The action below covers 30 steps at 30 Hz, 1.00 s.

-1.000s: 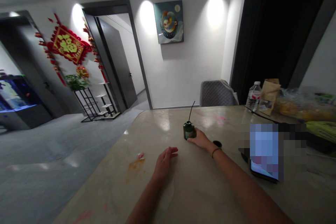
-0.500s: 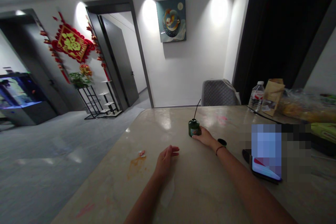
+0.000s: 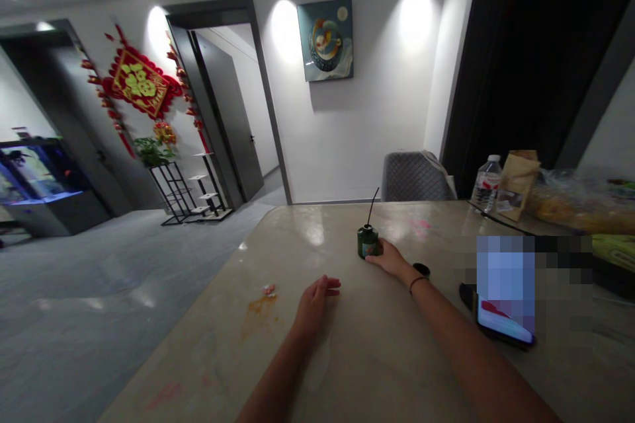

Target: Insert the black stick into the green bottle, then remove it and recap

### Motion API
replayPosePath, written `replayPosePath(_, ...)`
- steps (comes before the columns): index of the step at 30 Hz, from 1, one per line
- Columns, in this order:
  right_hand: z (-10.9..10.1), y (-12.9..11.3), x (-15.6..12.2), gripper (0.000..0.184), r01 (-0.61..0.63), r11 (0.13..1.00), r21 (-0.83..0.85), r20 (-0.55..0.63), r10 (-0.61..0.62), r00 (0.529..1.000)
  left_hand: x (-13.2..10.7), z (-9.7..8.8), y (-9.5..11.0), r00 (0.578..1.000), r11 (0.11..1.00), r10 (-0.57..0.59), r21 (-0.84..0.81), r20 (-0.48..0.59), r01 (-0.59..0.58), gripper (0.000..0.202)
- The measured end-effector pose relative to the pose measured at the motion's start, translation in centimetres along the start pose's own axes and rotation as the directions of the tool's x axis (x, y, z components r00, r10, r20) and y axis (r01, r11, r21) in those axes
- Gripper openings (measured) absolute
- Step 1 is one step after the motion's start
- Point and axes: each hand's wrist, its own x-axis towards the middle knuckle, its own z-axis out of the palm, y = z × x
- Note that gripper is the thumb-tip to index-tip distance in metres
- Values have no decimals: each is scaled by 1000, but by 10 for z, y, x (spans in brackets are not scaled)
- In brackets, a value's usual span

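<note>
A small dark green glass reed diffuser bottle (image 3: 368, 242) stands upright on the table, with a label on its front. One thin dark stick (image 3: 373, 206) leans out of its neck to the right. My right hand (image 3: 389, 258) holds the bottle's lower right side, thumb in front and the other fingers partly hidden behind. Beside my right wrist lies a round black cap (image 3: 421, 269), partly covered by the arm. My left hand (image 3: 317, 297) rests on the tabletop, edge down, with its fingers stretched out loosely and nothing in it.
The pale stone table (image 3: 297, 231) bears an orange stain (image 3: 260, 307) with crumbs to the left. To the right sit a lit phone (image 3: 503, 324), a water bottle (image 3: 486, 184), a paper bag (image 3: 517, 185) and a plastic bag (image 3: 580, 201). A grey chair (image 3: 415, 175) stands behind.
</note>
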Motion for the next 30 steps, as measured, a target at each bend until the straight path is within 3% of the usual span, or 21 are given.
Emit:
replayPosePath(14,7,-6,-20,83,-42,990,-136,-69,32,997,-3,1,5,999,996,40,78,16,-41,35)
replayPosePath(21,-4,-25,-52,95,1,981,-192,23,4,1000,-3,2,5,997,991,54,121,46,-59,33)
replayPosePath(30,-33,-61,-99,86,153,878,-453,245,-42,969,-5,4,16,996,926,12,375,91,-46,39)
